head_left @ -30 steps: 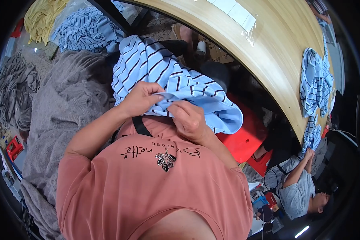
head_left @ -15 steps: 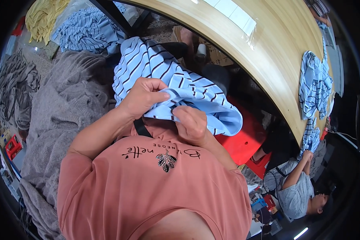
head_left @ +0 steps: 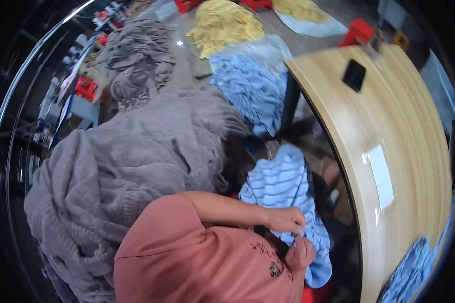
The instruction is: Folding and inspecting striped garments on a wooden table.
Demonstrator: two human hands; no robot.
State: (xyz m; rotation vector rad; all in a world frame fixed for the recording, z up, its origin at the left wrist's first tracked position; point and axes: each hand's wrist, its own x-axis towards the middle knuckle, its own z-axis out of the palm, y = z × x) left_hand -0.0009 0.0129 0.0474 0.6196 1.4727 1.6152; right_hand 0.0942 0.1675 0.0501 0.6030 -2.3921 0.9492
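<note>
A light blue garment with dark stripes (head_left: 278, 182) lies bunched over my lap, beside the table's dark edge. Its fabric is blurred by motion. My left hand (head_left: 285, 220) is closed, with fingertips pinched on the cloth near the middle of the garment. Close below it, my right hand (head_left: 300, 253) is closed on the same cloth, its fingers curled. The two hands nearly touch, and the bit of fabric between them is mostly hidden by the fingers.
A large grey fabric heap (head_left: 121, 166) fills the left side. Beyond lie a blue striped pile (head_left: 247, 83) and a yellow pile (head_left: 222, 25). On the wooden table (head_left: 333, 101) at right are a black phone (head_left: 354, 74), a white sheet (head_left: 380, 177) and another blue striped garment (head_left: 409, 270).
My view has swung to the left, bringing in more of the grey heap, the floor piles and the table's far end. Both hands still grip the striped garment.
</note>
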